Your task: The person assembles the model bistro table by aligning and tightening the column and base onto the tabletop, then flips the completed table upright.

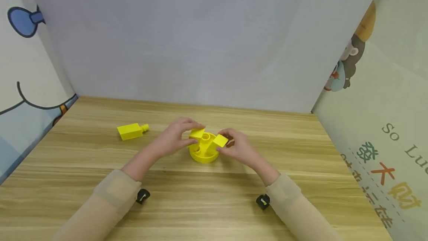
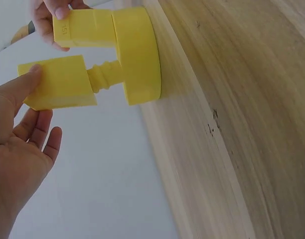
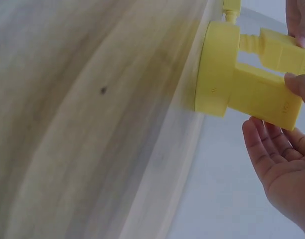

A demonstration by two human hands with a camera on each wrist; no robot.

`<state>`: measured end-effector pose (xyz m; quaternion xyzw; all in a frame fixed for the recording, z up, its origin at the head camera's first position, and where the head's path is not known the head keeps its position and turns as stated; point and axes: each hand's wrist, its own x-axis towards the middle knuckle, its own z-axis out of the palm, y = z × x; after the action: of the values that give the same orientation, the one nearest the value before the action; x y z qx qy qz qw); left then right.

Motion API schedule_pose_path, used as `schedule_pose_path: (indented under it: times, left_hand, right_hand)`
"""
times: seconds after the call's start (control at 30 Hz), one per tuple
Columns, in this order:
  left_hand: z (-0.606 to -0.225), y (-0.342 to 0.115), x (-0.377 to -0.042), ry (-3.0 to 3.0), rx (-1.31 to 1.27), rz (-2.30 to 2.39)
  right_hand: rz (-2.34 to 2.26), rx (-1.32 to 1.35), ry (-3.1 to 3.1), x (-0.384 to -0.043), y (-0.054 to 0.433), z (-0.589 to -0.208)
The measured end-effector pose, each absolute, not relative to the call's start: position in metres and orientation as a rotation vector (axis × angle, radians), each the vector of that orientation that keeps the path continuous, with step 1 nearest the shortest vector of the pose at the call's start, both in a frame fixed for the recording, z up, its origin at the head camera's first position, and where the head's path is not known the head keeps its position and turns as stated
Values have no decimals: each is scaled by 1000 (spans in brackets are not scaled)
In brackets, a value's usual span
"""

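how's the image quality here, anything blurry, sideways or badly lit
Head view: light soft and fairly even, the yellow base saturated, so its details partly merge; left wrist view: scene turned on its side, dark specks on the wood table fairly distinct; right wrist view: also sideways, wood grain soft and hazy, raised marking on the block at the right hand faint.

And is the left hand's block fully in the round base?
Not fully in: its threaded stem shows between block and base in the left wrist view. Whether partly in, I cannot tell.
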<state>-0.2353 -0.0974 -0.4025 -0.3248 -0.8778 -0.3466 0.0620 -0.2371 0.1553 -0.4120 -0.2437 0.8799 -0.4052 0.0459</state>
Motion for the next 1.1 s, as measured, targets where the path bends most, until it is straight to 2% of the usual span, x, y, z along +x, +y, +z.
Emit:
schedule_pose_path:
  times: [0.67,1.1]
  left_hand:
    - [-396,-90,-246,-2647,-1207,-1001]
    - [-416,-91,-245,-2648,-1254,-1015]
  right_hand:
    - [-1303,-753,2704,-250,161,-417]
    - [-1302,-763,2704,-249,160,-418]
